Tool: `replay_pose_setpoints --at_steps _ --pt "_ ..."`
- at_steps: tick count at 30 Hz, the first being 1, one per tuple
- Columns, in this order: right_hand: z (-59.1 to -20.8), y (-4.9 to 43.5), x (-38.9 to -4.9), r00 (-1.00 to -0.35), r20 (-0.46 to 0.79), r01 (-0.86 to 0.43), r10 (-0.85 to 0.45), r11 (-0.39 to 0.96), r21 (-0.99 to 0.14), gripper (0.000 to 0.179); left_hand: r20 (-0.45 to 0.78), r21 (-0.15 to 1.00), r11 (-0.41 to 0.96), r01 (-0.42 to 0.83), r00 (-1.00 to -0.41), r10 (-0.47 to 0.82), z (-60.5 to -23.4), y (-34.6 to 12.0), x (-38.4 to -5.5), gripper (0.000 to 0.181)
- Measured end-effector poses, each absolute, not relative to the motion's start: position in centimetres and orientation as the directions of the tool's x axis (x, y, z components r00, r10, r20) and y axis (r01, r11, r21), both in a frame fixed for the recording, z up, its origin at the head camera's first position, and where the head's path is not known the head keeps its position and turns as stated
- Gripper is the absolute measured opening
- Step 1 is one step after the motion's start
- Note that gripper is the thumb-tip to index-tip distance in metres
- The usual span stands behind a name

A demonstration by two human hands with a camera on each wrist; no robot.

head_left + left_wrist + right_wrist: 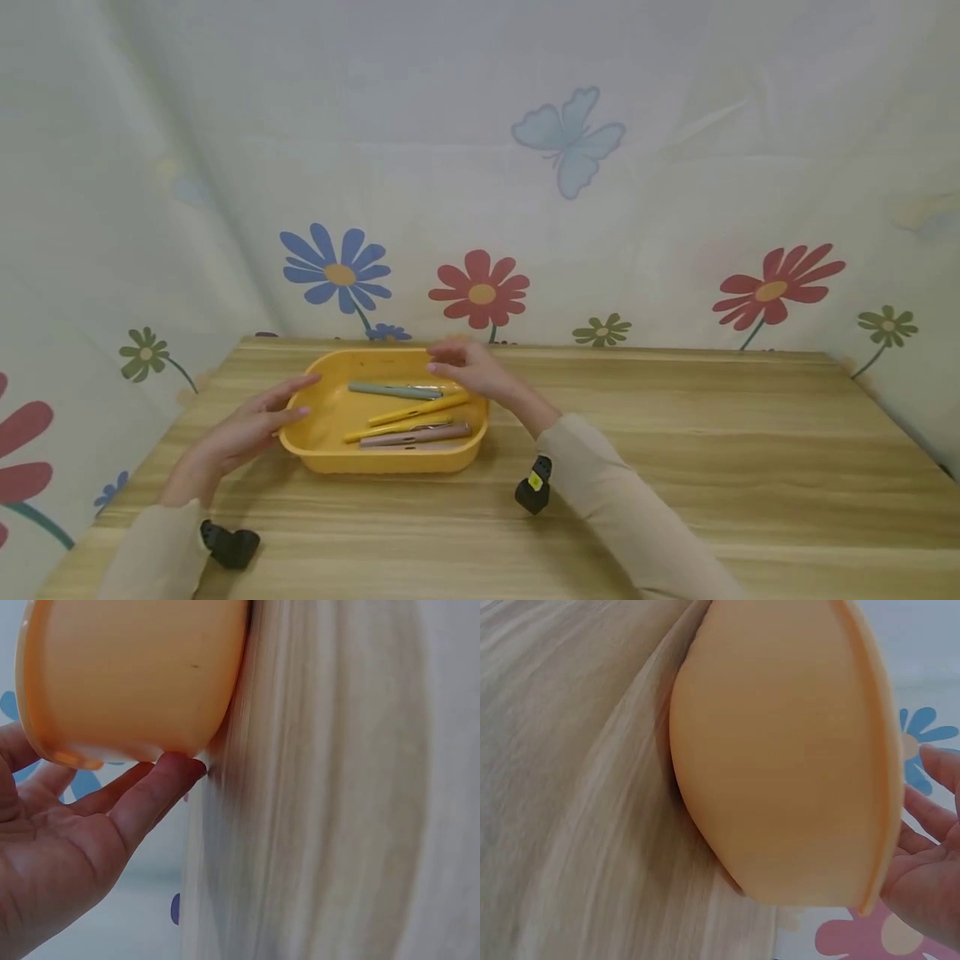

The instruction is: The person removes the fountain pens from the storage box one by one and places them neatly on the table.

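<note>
A yellow plastic tray [330, 463] stands on the wooden table, holding several pens. A grey-green pen [382, 389] lies toward the back, yellow pens [420, 409] cross the middle, and mauve pens [416, 436] lie at the front. My left hand [251, 421] is at the tray's left end, thumb reaching over the rim. In the left wrist view, its extended fingers [154, 791] touch the tray's outer wall. My right hand [476, 368] hovers at the back right corner with loosely bent fingers; in the right wrist view they show beside the rim, holding nothing.
The wood-grain table [712, 467] stretches off to the right. A white curtain [675, 208] printed with flowers and a butterfly hangs right behind the tray. Black wrist cameras [231, 546] sit below both sleeves.
</note>
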State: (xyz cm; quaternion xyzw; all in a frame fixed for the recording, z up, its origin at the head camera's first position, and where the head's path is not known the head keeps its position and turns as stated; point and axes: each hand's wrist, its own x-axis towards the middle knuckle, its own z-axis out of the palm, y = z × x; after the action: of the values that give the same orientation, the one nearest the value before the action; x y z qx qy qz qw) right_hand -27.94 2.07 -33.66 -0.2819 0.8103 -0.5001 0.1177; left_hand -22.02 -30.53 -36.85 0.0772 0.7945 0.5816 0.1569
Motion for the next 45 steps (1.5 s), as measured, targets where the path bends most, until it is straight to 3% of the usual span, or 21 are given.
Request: replay_pose_setpoints --at_steps 9,25,29,34,42,45 --pt "-35.0 0.0 -28.8 -0.798 0.075 -0.378 -0.597 0.401 -0.834 0.039 -0.198 0.949 0.301 -0.098 -0.925 0.324 -37.0 -30.7 -22.2 0.064" --pt "-36.7 -2.3 -29.8 -0.821 -0.001 -0.45 -0.57 0.65 -0.612 0.033 -0.199 0.953 0.284 -0.101 -0.919 0.34 -37.2 -30.7 -22.3 0.065" --pt "-36.8 -2.7 -29.9 -0.809 -0.005 -0.491 -0.588 0.679 -0.546 0.009 -0.188 0.957 0.275 -0.093 -0.921 0.342 -37.2 -30.8 -22.2 0.065" --pt "-36.8 -3.1 -29.9 -0.797 0.014 -0.532 -0.603 0.691 -0.489 0.023 -0.189 0.957 0.272 -0.097 -0.922 0.337 -37.2 -30.8 -22.1 0.065" --pt "-36.7 -3.4 -29.6 -0.823 -0.001 -0.515 -0.568 0.747 -0.421 0.014 -0.187 0.959 0.268 -0.093 -0.917 0.351 -37.1 -30.8 -22.2 0.066" --pt "-36.6 -3.4 -29.7 -0.814 -0.006 -0.534 -0.58 0.753 -0.384 0.021 -0.181 0.961 0.263 -0.088 -0.917 0.355 -37.2 -30.8 -22.2 0.066"
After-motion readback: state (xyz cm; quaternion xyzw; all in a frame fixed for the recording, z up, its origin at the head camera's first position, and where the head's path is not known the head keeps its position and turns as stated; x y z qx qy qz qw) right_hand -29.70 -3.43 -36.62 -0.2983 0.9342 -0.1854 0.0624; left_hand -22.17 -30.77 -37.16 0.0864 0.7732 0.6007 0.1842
